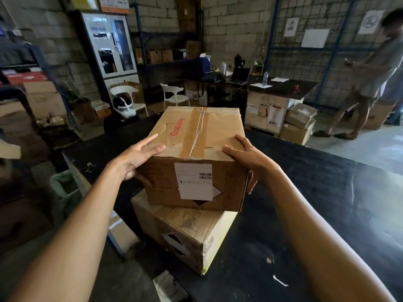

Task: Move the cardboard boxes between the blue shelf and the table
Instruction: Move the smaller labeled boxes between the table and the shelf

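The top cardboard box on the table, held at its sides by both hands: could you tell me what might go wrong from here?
1. The top cardboard box sits skewed on the lower box, which overhangs the table edge, so the stack might tip.
2. The left hand and right hand touch it with fairly straight fingers; it may slip when lifted.

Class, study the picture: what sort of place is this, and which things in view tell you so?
Probably a warehouse or stockroom: bare block walls, a blue shelf holding cartons, and taped cardboard boxes with shipping labels stacked on a black table.
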